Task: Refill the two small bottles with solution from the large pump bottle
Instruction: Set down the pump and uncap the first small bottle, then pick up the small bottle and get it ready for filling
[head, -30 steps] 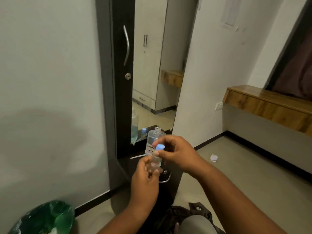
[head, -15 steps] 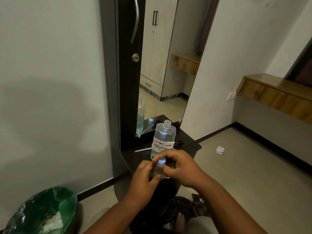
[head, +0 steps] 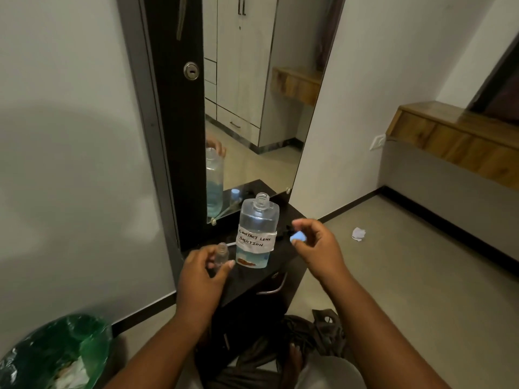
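Note:
The large clear bottle [head: 257, 234] stands on the black cabinet top [head: 289, 211], its neck uncapped, with a white label reading "contact lens solution" and pale blue liquid inside. My left hand [head: 200, 276] grips a small clear bottle [head: 221, 255], open at the neck, just left of the large one. My right hand [head: 317, 248] holds a small light-blue cap [head: 297, 236] between the fingertips, to the right of the large bottle. A thin white tube [head: 230, 243] lies behind the small bottle. A second small bottle shows only as a blue-capped mirror reflection [head: 235, 195].
A tall mirror [head: 252, 94] in a dark frame rises behind the cabinet. A drawer handle [head: 273, 287] sits below the top. A green-lined bin [head: 56, 357] stands at lower left. A crumpled paper scrap [head: 358, 234] lies on the floor at right, below a wooden wall shelf [head: 455, 138].
The cap has come off the small bottle. My right hand moved right with the cap, and my left hand lowered the small bottle to the left of the large one.

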